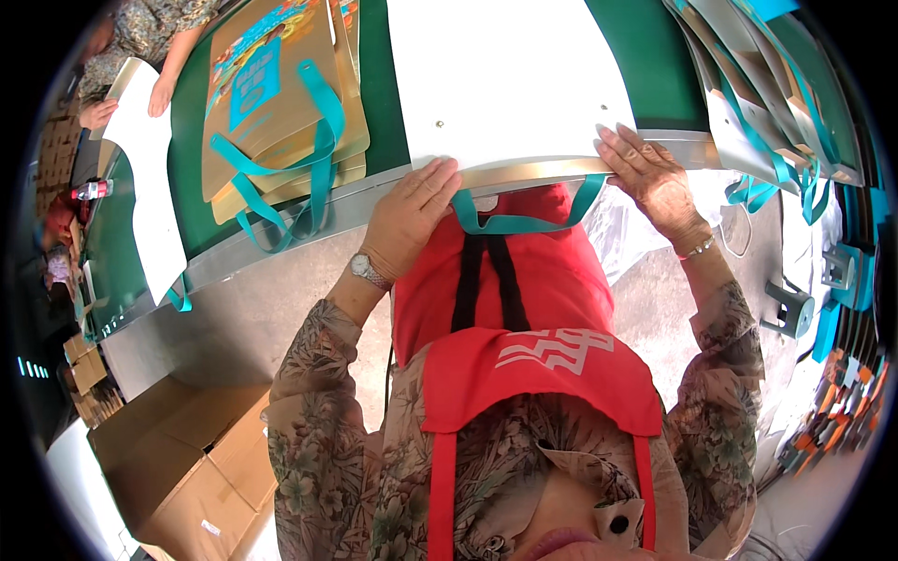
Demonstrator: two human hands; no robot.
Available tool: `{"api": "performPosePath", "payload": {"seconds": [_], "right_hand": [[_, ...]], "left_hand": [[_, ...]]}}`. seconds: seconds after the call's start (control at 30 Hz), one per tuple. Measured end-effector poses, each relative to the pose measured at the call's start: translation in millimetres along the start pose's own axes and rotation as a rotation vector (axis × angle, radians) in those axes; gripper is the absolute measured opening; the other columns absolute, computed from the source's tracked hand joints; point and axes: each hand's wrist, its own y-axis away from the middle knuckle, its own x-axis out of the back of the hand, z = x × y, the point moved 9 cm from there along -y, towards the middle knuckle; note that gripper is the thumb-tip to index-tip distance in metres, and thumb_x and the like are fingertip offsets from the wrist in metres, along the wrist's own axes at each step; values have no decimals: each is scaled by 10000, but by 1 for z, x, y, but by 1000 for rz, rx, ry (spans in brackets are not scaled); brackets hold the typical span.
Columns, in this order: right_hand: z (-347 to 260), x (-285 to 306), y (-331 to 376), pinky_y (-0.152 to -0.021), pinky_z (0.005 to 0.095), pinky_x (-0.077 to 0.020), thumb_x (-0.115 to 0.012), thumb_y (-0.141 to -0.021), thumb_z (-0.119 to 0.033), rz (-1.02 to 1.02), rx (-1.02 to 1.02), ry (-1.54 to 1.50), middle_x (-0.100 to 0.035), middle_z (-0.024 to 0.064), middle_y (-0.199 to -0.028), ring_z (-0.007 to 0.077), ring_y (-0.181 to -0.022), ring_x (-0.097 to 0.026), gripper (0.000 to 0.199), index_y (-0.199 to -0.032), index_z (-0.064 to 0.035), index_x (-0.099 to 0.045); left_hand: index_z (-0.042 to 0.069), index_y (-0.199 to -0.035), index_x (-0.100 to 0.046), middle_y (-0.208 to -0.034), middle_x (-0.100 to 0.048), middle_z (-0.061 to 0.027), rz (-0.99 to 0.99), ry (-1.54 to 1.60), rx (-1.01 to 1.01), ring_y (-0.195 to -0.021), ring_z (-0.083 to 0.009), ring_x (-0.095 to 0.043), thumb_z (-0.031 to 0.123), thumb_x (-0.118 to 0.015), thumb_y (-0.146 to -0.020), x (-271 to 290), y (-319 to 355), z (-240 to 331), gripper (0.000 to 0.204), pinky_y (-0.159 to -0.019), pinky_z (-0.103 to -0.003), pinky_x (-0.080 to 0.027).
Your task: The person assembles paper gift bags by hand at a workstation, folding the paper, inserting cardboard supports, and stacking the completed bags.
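1. Head view, looking straight down: both my hands are on the near edge of a flat white bag lying on the green counter, its teal handle looping off the edge toward my red apron.
2. My left hand sits at the bag's near left corner. The fingers are together and curled over the edge, knuckles up, pressing down on the white sheet. Whether the thumb is tucked underneath I cannot tell.
3. My right hand is at the near right corner, fingers spread a little apart and laid flat on the sheet, fingertips pointing away from me. It pins rather than grips.
4. To do this well, I judge I should keep both hands level and pull or press evenly, so the bag stays square to the metal rim of the counter and does not skew.
5. I'd also keep the teal handle free of my fingers, so it hangs clear and doesn't get creased under the sheet.
6. To the left, a stack of tan printed bags with teal handles lies on the same counter, well apart from my hands.
7. Far right, more flat bags fan out, close to my right hand but not touching it.
8. Far left, another person's hands rest on a separate white sheet.
9. Down left on the floor sit cardboard boxes.
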Motion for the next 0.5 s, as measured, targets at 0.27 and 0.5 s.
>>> {"api": "performPosePath", "payload": {"seconds": [0.27, 0.5], "right_hand": [[4, 24, -15, -1082, 366, -536, -728, -890, -301, -19, 171, -54, -600, 18, -1494, 246, -1359, -579, 486, -1340, -134, -658], [-16, 22, -2, -978, 389, -573, -686, -909, -166, 89, 91, 20, -581, 74, -1496, 302, -1316, -603, 483, -1376, -65, -612]], "left_hand": [[49, -1335, -638, -1465, -599, -74, -37, 30, -25, -1358, -282, -560, 92, -741, -879, 11, -7, -5, 469, -1100, -436, -472], [35, -1324, -641, -1442, -616, -66, 64, -6, -45, -1329, -286, -577, 51, -697, -865, 7, 3, 3, 463, -1050, -433, -501]]}}
